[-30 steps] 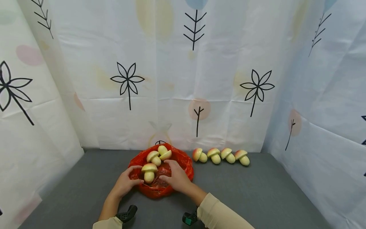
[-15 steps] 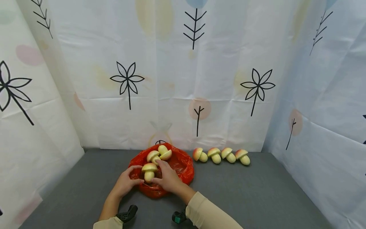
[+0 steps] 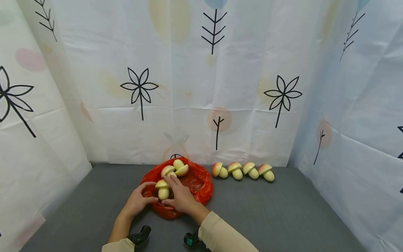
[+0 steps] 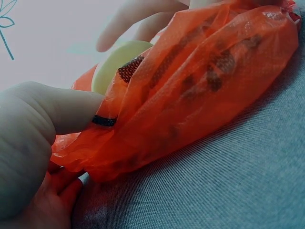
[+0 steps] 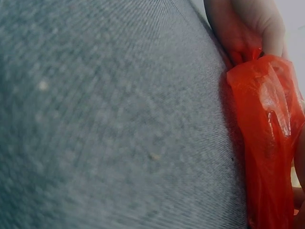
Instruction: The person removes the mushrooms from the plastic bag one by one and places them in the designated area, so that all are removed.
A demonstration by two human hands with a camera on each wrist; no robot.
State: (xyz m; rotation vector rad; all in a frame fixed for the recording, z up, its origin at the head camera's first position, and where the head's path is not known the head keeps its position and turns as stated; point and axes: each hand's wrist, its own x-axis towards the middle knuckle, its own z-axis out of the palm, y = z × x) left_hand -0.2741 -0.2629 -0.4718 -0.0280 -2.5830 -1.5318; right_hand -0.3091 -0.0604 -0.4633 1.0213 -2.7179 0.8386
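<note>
The near mushroom (image 3: 163, 193) lies between your left hand (image 3: 138, 202), pinching the bag (image 3: 206, 190), and right hand (image 3: 182, 197), fingers wide around it, grip unclear.

The head view is bright; the right wrist view is dimmer, blurred lower left, the red bag (image 5: 267, 129) glinting at right.

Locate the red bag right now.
In the head view, the red bag sits on the grey table left of the row of four mushrooms, the left hand at its left edge, the right hand over its near side.
</note>
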